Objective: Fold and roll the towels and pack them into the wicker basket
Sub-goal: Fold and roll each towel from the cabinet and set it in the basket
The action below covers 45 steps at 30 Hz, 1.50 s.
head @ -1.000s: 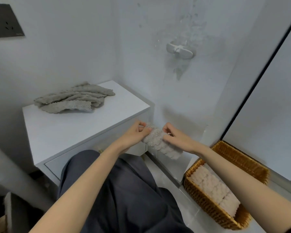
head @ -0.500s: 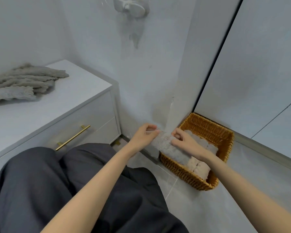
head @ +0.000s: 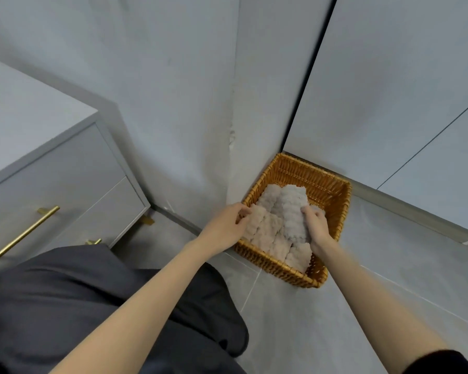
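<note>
The wicker basket (head: 312, 172) stands on the floor in the corner and holds several beige rolled towels (head: 268, 234) laid side by side. A grey rolled towel (head: 291, 209) lies slanted on top of them. My right hand (head: 318, 226) grips its near half from the right. At the basket's left rim, my left hand (head: 224, 222) has its fingers curled against the end of the leftmost beige roll. The rolls under the grey one are partly hidden.
A white drawer cabinet (head: 65, 168) with brass bar handles (head: 22, 236) stands at the left. White walls and a dark door gap close in behind the basket. My dark-trousered knee (head: 106, 306) fills the lower left. Grey floor tiles (head: 376, 265) lie to the right.
The view swung away from the cabinet top down to the basket. Both hands carried the grey roll from mid-air down into the basket. My left hand shifted off it to the leftmost beige roll.
</note>
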{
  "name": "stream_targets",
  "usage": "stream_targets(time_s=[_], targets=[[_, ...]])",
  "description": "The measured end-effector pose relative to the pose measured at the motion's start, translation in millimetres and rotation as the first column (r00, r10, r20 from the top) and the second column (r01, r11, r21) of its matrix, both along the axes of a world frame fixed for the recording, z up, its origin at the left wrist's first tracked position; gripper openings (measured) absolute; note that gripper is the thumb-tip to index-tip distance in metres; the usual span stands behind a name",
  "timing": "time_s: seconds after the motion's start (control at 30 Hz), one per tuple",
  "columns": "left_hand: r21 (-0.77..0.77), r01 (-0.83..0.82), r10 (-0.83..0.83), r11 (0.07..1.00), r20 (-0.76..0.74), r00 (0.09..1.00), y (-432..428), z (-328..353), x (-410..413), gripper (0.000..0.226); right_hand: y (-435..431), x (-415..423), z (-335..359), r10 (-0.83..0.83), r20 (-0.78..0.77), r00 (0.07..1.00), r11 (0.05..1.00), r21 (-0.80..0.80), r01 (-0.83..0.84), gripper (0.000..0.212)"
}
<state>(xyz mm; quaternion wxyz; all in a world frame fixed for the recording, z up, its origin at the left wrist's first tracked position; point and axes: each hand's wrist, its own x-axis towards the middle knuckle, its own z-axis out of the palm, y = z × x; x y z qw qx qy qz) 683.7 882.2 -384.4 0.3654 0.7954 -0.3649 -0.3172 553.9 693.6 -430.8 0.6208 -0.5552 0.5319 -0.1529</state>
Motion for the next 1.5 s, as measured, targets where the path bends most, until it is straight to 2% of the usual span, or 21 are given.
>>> stream_targets(time_s=[0.17,0.27,0.33,0.43,0.6,0.73,0.87,0.93,1.0,1.07,1.1,1.2,1.3,1.33,1.4,1.47,1.5], targets=[[0.054,0.05,-0.055,0.997,0.099,0.994,-15.9,-35.0,2.9,0.028,-32.2,27.4,-34.1,-0.214,0.076,0.974,0.948,0.257,0.188,0.009],[0.066,0.061,-0.07,0.996,0.132,0.989,-19.2,-52.4,5.8,0.029,-47.2,48.8,-47.1,-0.253,0.104,0.962,0.915,0.348,0.203,0.022],[0.084,0.075,-0.087,0.994,0.141,0.986,-21.2,-62.3,9.3,0.031,-57.0,64.1,-57.2,-0.263,0.131,0.956,0.909,0.365,0.201,0.03],[0.111,0.088,-0.102,0.99,0.134,0.986,-23.5,-74.0,13.1,0.033,-68.6,86.1,-73.6,-0.281,0.122,0.952,0.907,0.356,0.222,0.014],[0.127,0.113,-0.13,0.985,0.134,0.982,-28.2,-83.3,13.9,0.036,-86.3,111.1,-99.1,-0.286,0.041,0.957,0.935,0.229,0.27,0.028],[0.14,0.136,-0.155,0.981,0.133,0.979,-33.5,-90.8,14.0,0.037,-93.8,124.8,-121.4,-0.29,0.036,0.956,0.937,0.213,0.276,0.019],[0.234,0.208,-0.241,0.95,0.123,0.963,-36.8,-95.1,13.0,0.039,-91.9,131.5,-140.9,-0.188,-0.062,0.98,0.951,0.239,0.197,0.025],[0.295,0.248,-0.293,0.923,0.118,0.949,-36.7,-96.9,11.2,0.033,-86.5,131.3,-145.7,-0.128,-0.099,0.987,0.957,0.248,0.149,0.011],[0.332,0.264,-0.318,0.906,0.122,0.94,-36.3,-98.8,9.5,0.032,-82.8,131.4,-149.7,-0.077,-0.123,0.989,0.969,0.226,0.104,0.009],[0.334,0.273,-0.328,0.902,0.122,0.937,-35.8,-99.7,9.1,0.034,-80.7,130.7,-154.0,-0.009,-0.147,0.989,0.98,0.193,0.038,0.046],[0.332,0.278,-0.333,0.902,0.121,0.935,-35.6,-99.8,8.6,0.034,-79.8,130.0,-154.5,0.026,-0.176,0.984,0.988,0.154,0.001,0.056],[0.345,0.3,-0.359,0.889,0.118,0.926,-35.5,-100.7,7.8,0.034,-79.8,128.1,-151.3,0.078,-0.239,0.968,0.996,0.065,-0.064,0.061],[0.345,0.305,-0.361,0.888,0.113,0.926,-37.0,-101.1,7.7,0.036,-82.9,126.1,-150.2,0.049,-0.117,0.992,0.984,0.178,-0.028,0.065],[0.341,0.302,-0.357,0.89,0.114,0.927,-37.9,-101.0,7.4,0.038,-83.1,125.3,-151.8,0.042,-0.102,0.994,0.983,0.181,-0.023,0.064],[0.34,0.303,-0.361,0.89,0.121,0.925,-39.5,-100.8,7.4,0.04,-82.5,124.6,-154.6,0.122,-0.188,0.975,0.991,0.074,-0.109,0.05],[0.346,0.309,-0.372,0.886,0.131,0.919,-40.8,-100.3,6.8,0.04,-80.5,125.0,-152.3,0.262,-0.4,0.878,0.943,-0.087,-0.321,0.023],[0.347,0.31,-0.375,0.885,0.137,0.917,-41.3,-99.5,6.5,0.04,-79.5,125.5,-151.1,0.292,-0.501,0.815,0.898,-0.151,-0.414,0.022]])
